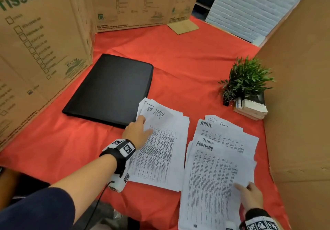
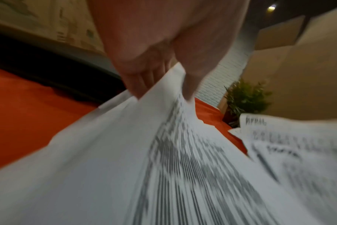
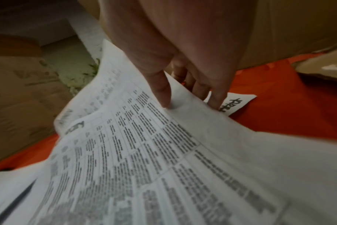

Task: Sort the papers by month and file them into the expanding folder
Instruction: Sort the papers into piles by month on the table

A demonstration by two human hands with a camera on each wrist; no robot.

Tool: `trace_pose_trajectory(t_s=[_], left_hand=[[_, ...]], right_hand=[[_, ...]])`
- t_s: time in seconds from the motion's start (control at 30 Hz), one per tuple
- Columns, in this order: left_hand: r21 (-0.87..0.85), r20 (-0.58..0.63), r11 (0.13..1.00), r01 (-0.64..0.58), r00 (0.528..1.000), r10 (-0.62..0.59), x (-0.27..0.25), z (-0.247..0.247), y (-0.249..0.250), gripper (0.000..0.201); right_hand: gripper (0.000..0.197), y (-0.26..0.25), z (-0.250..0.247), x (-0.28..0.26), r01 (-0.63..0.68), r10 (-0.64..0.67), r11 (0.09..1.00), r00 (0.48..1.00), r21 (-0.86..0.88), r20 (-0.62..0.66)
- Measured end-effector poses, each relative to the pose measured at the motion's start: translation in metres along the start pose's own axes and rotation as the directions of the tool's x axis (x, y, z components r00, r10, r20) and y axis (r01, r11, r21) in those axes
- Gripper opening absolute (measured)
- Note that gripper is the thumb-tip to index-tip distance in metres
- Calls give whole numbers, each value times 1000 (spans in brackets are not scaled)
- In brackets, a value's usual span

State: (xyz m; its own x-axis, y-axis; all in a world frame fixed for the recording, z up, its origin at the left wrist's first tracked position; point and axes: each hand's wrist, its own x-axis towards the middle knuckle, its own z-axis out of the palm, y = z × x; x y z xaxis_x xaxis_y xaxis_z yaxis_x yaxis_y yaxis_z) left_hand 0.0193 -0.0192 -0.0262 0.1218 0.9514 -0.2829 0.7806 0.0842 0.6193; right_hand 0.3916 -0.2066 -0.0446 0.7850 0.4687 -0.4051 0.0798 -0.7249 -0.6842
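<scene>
A closed black expanding folder (image 1: 110, 90) lies flat on the red cloth, back left of the papers. Two loose piles of printed sheets lie in front of it. The left pile has a sheet headed MAY (image 1: 160, 149) on top. My left hand (image 1: 145, 125) pinches that sheet's left edge, thumb (image 2: 188, 88) above and fingers (image 2: 137, 85) below, lifting it a little. The right pile shows a February sheet (image 1: 214, 176) on top, with an APRIL sheet (image 1: 225, 133) behind it. My right hand (image 1: 244, 187) holds the February sheet's right edge, thumb (image 3: 162, 94) on top and fingers (image 3: 208, 91) underneath.
A small potted plant (image 1: 244, 81) and a short stack of books (image 1: 251, 108) stand right of the piles. Tall cardboard boxes (image 1: 35, 51) wall the left and back. A cardboard panel (image 1: 300, 104) closes the right side, and a white foam board (image 1: 250, 10) leans at the back right.
</scene>
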Motion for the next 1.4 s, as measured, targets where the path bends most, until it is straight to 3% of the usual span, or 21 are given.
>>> trace_pose_trajectory(t_s=[0.07, 0.1, 0.2, 0.3, 0.4, 0.5, 0.73, 0.9, 0.97, 1.07, 1.13, 1.2, 1.27, 1.4], left_hand=[[93, 158, 996, 5, 987, -19, 0, 2, 1, 25], [133, 165, 991, 1, 986, -24, 1, 1, 3, 16], [188, -38, 982, -12, 999, 19, 7, -12, 15, 7], [108, -265, 990, -94, 957, 120, 17, -40, 34, 6], [54, -358, 978, -201, 911, 207, 28, -67, 56, 7], [-28, -380, 971, -238, 901, 210, 36, -79, 75, 10], [-47, -310, 969, -242, 926, 217, 27, -45, 81, 9], [-145, -275, 938, -313, 924, 266, 7, -8, 87, 13], [-131, -350, 933, -336, 896, 273, -1, 0, 96, 14], [-108, -524, 901, -420, 794, 307, -8, -2, 112, 12], [-117, -584, 860, -498, 735, 346, -11, -8, 125, 8], [-155, -598, 818, -554, 712, 369, -11, -11, 136, 8], [-214, -563, 796, -566, 738, 373, -10, -12, 144, 10], [-402, -226, 807, -434, 901, 371, -5, 12, 144, 21]], right_hand=[[27, -3, -1, 2, 28, -28, 999, 1000, -44, -1], [41, -3, -1, 3, 34, -34, 998, 999, -48, -1], [47, -12, -5, -3, 100, -98, 987, 995, -126, 16], [40, -19, -11, -6, 166, -167, 978, 986, -125, 9], [38, -21, -18, -10, 176, -176, 984, 984, -16, 6], [25, -20, -26, -6, 202, -202, 978, 979, 53, -10], [17, -27, -37, -15, 76, -97, 933, 994, 352, 42], [25, -38, -50, -14, -127, 34, 731, 988, 670, 150], [16, -43, -55, -12, -155, 37, 686, 983, 711, 178], [10, -49, -52, -7, -141, 11, 695, 982, 705, 186], [17, -59, -50, -11, -111, -10, 704, 986, 702, 166], [21, -75, -47, -20, -43, -99, 727, 981, 685, 167], [25, -93, -45, -33, 8, -155, 741, 975, 671, 160], [30, -114, -41, -41, -12, -161, 800, 959, 601, 234]])
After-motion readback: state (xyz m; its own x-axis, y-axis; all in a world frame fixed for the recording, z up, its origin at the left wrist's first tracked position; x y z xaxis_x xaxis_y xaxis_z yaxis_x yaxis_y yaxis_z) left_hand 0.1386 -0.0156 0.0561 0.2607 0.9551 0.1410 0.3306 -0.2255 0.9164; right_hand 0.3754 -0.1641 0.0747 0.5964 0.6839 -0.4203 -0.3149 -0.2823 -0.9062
